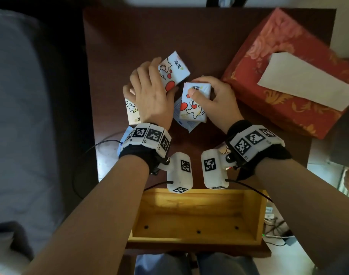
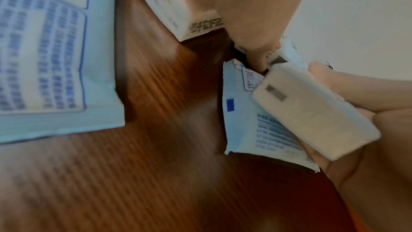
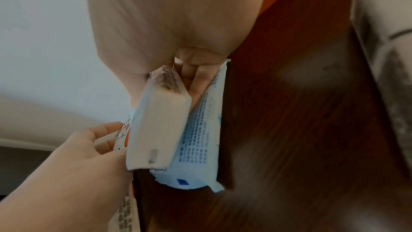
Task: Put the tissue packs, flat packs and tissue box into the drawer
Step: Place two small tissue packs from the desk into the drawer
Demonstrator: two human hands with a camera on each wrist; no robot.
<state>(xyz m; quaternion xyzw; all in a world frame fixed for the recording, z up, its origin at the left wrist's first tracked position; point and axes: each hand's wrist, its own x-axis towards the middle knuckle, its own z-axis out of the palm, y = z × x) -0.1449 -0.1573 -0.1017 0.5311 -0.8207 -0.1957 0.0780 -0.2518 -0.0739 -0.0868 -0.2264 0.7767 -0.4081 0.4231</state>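
On the dark wooden table (image 1: 209, 36) my left hand (image 1: 149, 90) grips a white tissue pack with red hearts (image 1: 174, 69), tilted off the surface. My right hand (image 1: 215, 98) grips a second heart-printed tissue pack (image 1: 193, 102) with a pale blue flat pack (image 1: 180, 121) under it; in the right wrist view its fingers (image 3: 189, 80) curl between that tissue pack (image 3: 156, 126) and the flat pack (image 3: 200, 138). A cream tissue pack (image 1: 132, 113) lies below my left hand. Another blue flat pack (image 2: 44, 59) lies by my left wrist. The red tissue box (image 1: 288, 76) stands at the right.
The yellow wooden drawer (image 1: 195, 215) stands pulled out below the table's near edge, under my wrists. One more pack (image 1: 222, 149) peeks out beside my right wrist. A grey bed cover (image 1: 21, 96) fills the left. Cables lie on the floor at lower right.
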